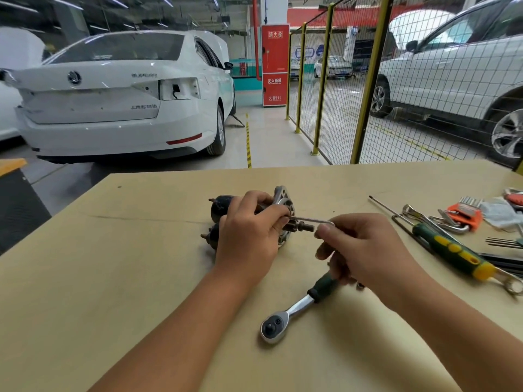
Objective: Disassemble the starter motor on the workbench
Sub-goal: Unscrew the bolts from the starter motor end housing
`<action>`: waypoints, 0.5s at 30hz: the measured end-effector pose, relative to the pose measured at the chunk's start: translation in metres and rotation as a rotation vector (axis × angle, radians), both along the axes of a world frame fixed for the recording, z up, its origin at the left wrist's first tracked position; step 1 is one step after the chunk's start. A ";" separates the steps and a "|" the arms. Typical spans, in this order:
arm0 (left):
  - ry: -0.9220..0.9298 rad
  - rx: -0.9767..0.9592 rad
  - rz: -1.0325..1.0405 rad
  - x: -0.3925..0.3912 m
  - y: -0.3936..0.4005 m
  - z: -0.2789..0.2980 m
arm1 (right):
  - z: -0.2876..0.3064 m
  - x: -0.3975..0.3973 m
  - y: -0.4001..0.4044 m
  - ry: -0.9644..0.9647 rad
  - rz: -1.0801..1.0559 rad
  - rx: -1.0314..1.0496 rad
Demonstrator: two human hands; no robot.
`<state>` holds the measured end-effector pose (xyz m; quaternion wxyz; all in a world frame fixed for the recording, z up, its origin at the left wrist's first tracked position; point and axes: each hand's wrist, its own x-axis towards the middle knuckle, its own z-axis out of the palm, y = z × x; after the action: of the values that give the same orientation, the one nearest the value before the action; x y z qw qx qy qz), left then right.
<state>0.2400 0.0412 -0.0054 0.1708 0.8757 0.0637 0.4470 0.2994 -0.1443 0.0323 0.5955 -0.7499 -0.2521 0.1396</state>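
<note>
The starter motor (220,210) lies on its side in the middle of the workbench (113,264), its dark body to the left and its silver flange (283,198) to the right. My left hand (249,233) grips the motor from above, near the flange. A hex key (314,221) runs level from the flange to my right hand (365,247), which pinches its bent end between thumb and fingers. The key's tip is hidden behind my left fingers.
A ratchet wrench (294,309) lies just in front of my right hand. To the right are a green and yellow screwdriver (450,251), a combination wrench (509,282), an orange hex key set (464,216) and a long thin rod (387,209). A mesh fence (353,94) stands behind the bench.
</note>
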 end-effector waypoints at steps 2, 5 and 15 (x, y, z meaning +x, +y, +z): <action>-0.017 -0.024 -0.010 -0.002 0.002 0.000 | -0.001 0.009 -0.005 -0.256 0.001 -0.201; -0.022 -0.096 0.005 -0.007 0.007 0.004 | 0.000 0.019 -0.010 -0.454 0.014 -0.349; 0.089 -0.259 0.108 -0.016 0.014 0.010 | -0.010 0.015 -0.001 -0.195 -0.075 0.026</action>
<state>0.2243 0.0555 0.0042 0.2551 0.8607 0.1752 0.4043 0.3146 -0.1450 0.0227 0.5827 -0.7609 -0.2824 0.0405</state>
